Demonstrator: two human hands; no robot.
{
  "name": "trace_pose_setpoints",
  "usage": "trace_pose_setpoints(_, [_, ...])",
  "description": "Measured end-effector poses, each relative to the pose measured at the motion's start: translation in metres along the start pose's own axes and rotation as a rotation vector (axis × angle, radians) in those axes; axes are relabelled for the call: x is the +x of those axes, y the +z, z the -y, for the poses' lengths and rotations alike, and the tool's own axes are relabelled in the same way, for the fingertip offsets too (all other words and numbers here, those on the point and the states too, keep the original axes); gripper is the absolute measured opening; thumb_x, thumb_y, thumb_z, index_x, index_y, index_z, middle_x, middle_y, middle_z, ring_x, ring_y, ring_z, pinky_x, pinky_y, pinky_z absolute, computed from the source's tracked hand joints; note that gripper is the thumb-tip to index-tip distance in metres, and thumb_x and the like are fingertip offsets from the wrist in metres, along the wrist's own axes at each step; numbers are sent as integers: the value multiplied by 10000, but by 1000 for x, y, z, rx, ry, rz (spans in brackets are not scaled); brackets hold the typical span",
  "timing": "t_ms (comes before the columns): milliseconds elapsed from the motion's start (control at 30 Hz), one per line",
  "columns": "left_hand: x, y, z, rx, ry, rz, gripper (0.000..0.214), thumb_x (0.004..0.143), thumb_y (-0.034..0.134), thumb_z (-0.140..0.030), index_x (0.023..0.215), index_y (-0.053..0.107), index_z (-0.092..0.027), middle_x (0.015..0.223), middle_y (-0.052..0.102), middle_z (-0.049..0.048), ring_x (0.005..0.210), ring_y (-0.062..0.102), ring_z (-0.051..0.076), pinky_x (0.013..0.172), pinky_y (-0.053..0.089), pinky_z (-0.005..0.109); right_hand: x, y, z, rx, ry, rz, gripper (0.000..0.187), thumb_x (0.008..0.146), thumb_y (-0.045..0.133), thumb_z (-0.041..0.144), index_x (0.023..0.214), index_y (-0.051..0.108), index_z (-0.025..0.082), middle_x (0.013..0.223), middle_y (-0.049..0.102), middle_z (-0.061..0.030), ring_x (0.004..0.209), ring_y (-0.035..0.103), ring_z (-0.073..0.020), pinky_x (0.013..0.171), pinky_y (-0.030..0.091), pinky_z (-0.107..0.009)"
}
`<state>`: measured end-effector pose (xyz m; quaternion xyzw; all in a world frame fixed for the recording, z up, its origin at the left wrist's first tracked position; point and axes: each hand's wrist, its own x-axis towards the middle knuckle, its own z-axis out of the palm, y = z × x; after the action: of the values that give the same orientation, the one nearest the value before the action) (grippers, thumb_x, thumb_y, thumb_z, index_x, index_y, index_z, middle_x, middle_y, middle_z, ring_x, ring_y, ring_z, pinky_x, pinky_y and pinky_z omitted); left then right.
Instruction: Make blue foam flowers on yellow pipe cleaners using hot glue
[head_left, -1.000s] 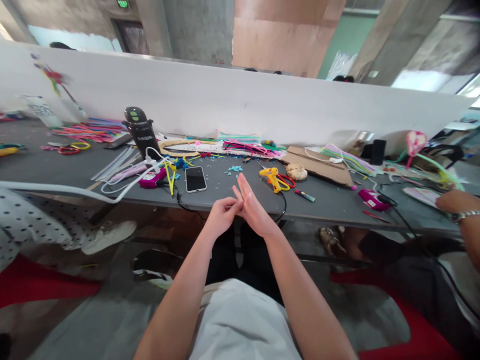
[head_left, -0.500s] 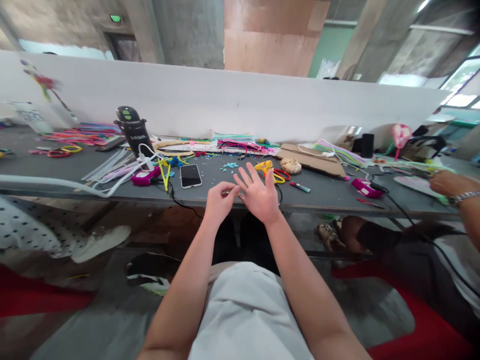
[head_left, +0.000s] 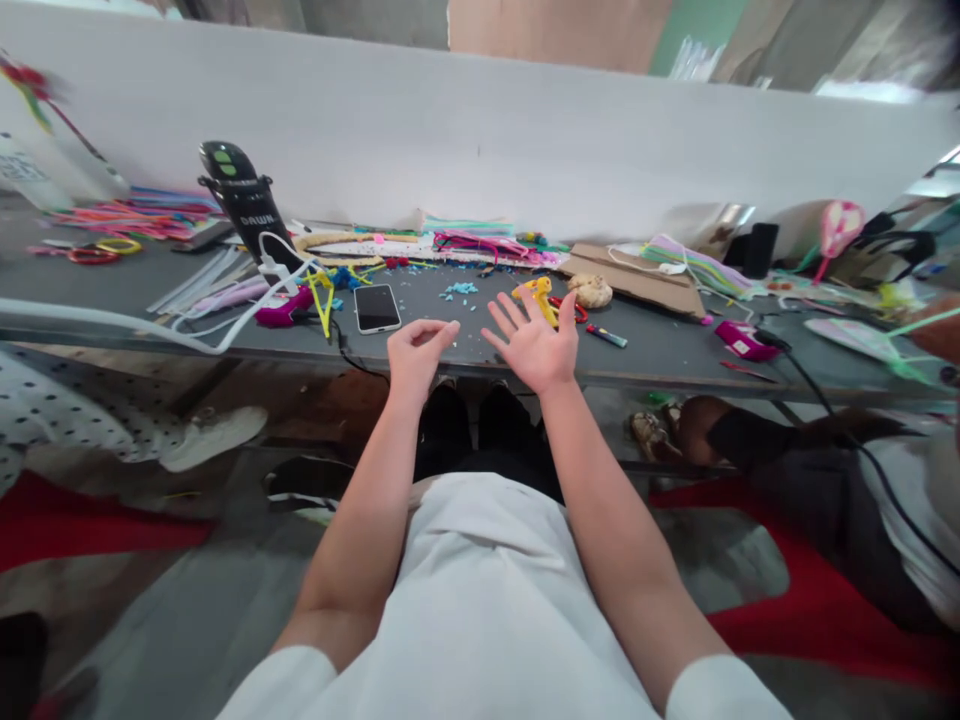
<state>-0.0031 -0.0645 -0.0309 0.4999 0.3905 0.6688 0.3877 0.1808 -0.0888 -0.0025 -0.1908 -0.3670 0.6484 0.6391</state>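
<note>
My right hand [head_left: 534,346] is held up over the front edge of the grey table [head_left: 450,345], palm up, fingers spread, holding nothing. Just beyond its fingertips lies a yellow glue gun [head_left: 541,297] with red scissors [head_left: 574,308] beside it. My left hand [head_left: 415,352] hovers a short way to the left, fingers loosely curled, index finger reaching towards the right hand; nothing shows in it. A black phone [head_left: 376,307] lies face up just left of it.
A black bottle [head_left: 244,205], white cables [head_left: 225,320], coloured pipe cleaners [head_left: 142,215], cardboard [head_left: 630,280] and a pink glue gun [head_left: 739,341] clutter the table. A white partition [head_left: 480,150] backs it. A person in dotted clothing [head_left: 45,420] sits left; another person's arm [head_left: 945,340] is right.
My hands, pressed together a second ago, have come apart. The right hand has opened with fingers spread and moved forward over the table edge. The camera has tilted down.
</note>
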Motion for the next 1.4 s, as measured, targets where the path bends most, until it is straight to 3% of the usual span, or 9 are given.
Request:
trace_pose_setpoints(167, [3,-12,13,6,-114,23,359,776,709,-519,785,753,-164,832,731,66,702,633,132,602,469,218,12,-21,1,-100,20,-132,341,878,598,506,1104,608,251,1272,665,-63,1229,609,-197,1009,518,-414])
trace_pose_setpoints(300, [9,-16,15,67,-51,-10,295,698,797,-448,759,744,-164,709,688,31,642,594,121,597,458,225,27,-32,0,-232,18,-303,110,813,723,211,882,637,207,907,751,-13,870,724,-112,793,598,-212])
trace_pose_setpoints(400, [16,-18,11,115,-6,-35,273,661,831,-407,760,742,-168,650,657,6,602,566,114,599,456,233,43,-34,-1,-335,-2,-376,164,803,758,308,781,646,192,586,651,56,473,583,-45,460,497,-125])
trace_pose_setpoints(500, [25,-23,8,114,-28,-70,267,698,804,-426,751,741,-172,665,667,10,618,582,117,600,459,230,63,-31,-2,-486,-29,-337,387,805,714,519,648,610,182,410,494,77,326,397,-33,328,334,-153])
trace_pose_setpoints(600, [40,-27,5,125,-71,-52,290,797,717,-454,739,742,-171,734,708,40,636,598,120,588,458,227,81,-24,3,-614,-40,-239,439,814,661,596,704,655,171,521,599,25,401,502,-54,393,386,-175])
trace_pose_setpoints(700, [65,-24,5,202,-44,53,242,830,695,-412,804,766,-182,793,730,51,682,621,134,632,480,239,90,-21,17,-721,-35,-94,359,836,682,505,1019,703,197,748,696,-4,535,600,-82,516,480,-205])
trace_pose_setpoints(1000, [166,23,17,446,143,376,152,805,717,-338,788,775,-199,828,725,49,758,642,167,664,478,256,84,-33,57,-1036,217,90,256,912,611,413,1052,702,218,862,717,-42,761,686,-184,737,566,-328])
trace_pose_setpoints(1200, [223,40,26,543,130,744,242,885,611,-372,838,759,-187,773,720,41,701,618,160,621,440,246,128,-28,43,-1284,56,260,212,929,585,305,1108,669,228,1060,695,-64,900,663,-192,802,548,-335])
trace_pose_setpoints(1400, [219,43,56,554,381,536,171,910,590,-264,899,743,-189,834,710,64,735,621,156,720,473,267,144,-39,18,-1384,-26,433,187,946,517,199,1074,653,209,1019,686,-73,961,633,-204,870,518,-356])
